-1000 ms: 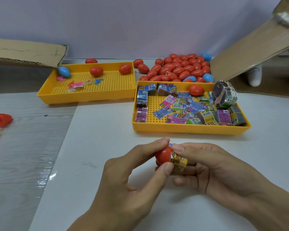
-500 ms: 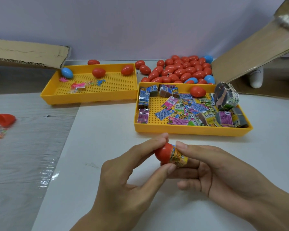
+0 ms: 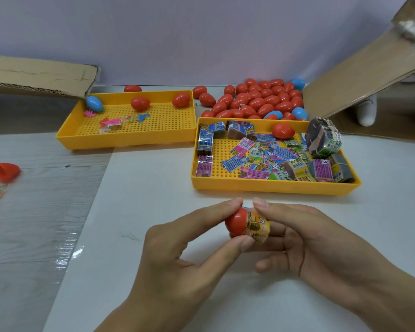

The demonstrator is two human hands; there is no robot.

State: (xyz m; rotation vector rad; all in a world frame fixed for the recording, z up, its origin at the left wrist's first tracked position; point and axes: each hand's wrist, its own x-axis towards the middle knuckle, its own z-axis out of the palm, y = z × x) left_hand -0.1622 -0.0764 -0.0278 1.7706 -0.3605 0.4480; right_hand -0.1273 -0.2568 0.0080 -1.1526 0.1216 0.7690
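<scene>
On my feed both hands meet at the near middle of the white bench (image 3: 153, 188), above its surface. The left hand (image 3: 177, 255) pinches the red plastic egg (image 3: 236, 222) between thumb and forefinger, one above and one below its red end. The right hand (image 3: 309, 240) grips the printed wrapper (image 3: 258, 226) that sleeves the egg's right end, with one fingertip on top and the other fingers curled beneath. The egg lies on its side, red end to the left.

Just beyond the hands sits a yellow perforated tray (image 3: 273, 188) strewn with loose printed wrappers (image 3: 268, 159), with one red egg (image 3: 282, 130) at its far edge and a banded bundle of wrappers (image 3: 322, 137) propped on its far right corner. A second yellow tray (image 3: 130, 141), far left, holds a blue egg (image 3: 94, 103), two red eggs and some small coloured toys (image 3: 110, 122). Behind the right-hand tray I see a heap of red eggs (image 3: 256, 101) with a few blue ones among them. Cardboard flaps (image 3: 41, 75) stand at the far left and far right.
</scene>
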